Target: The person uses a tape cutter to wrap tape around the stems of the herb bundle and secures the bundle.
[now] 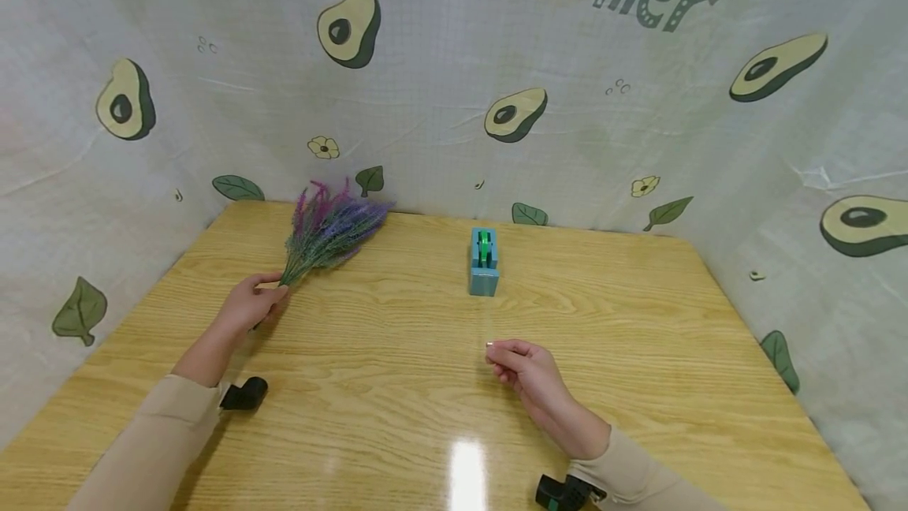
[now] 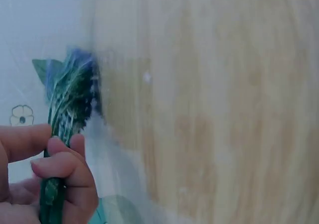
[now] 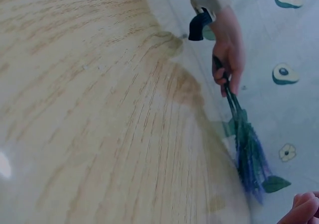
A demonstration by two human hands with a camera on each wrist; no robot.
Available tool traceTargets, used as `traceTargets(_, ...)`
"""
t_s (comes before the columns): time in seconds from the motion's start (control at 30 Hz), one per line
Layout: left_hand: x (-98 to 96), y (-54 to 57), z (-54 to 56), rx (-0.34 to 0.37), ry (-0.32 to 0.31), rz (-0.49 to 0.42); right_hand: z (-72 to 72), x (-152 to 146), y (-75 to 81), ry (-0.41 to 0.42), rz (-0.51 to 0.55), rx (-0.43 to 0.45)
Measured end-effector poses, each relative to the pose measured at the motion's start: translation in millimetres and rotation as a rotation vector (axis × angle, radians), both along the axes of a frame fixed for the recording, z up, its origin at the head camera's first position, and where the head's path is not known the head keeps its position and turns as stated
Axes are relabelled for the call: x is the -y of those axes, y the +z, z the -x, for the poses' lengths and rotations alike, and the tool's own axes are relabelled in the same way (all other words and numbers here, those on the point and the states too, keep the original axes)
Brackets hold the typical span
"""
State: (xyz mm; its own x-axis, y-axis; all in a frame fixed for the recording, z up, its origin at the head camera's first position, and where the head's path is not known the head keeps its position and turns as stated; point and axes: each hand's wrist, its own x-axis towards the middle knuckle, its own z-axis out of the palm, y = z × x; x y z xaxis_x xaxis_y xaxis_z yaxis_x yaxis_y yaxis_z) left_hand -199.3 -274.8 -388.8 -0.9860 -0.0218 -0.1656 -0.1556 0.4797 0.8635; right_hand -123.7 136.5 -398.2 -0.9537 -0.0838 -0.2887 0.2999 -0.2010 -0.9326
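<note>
A bunch of purple and pink lavender-like flowers with green stems is held by my left hand over the left part of the table. In the left wrist view, the fingers curl round the thick green stems, and the flower heads point away. My right hand is above the middle-right of the table, its thumb and forefinger pinching a tiny shiny piece, too small to identify surely. Beyond that hand stands a blue tape dispenser with a green roll. Only the right fingertips show in the right wrist view.
The wooden table reaches back to a pale cloth backdrop printed with avocados and leaves, which also closes off both sides. Black wrist cameras sit on both sleeves. A bright light reflection lies near the front.
</note>
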Motion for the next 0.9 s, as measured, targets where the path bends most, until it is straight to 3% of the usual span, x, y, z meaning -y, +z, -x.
traceTargets(0.27,3.4,1.1,-5.2,-0.110,0.028,0.013,0.6,-2.8,5.9,0.013,-0.007,-0.002)
traceTargets(0.5,11.9,-0.9,-7.3,-0.134,-0.006,-0.020,2.6,-5.6,13.8,0.022,0.022,-0.026)
traceTargets(0.63,18.0,-3.7,-9.1,-0.138,-0.060,-0.053,3.9,-5.7,18.1,0.016,0.057,-0.016)
traceTargets(0.9,29.5,-4.9,-13.3,-0.133,-0.229,-0.012,7.1,-6.4,30.5,0.009,0.028,-0.030)
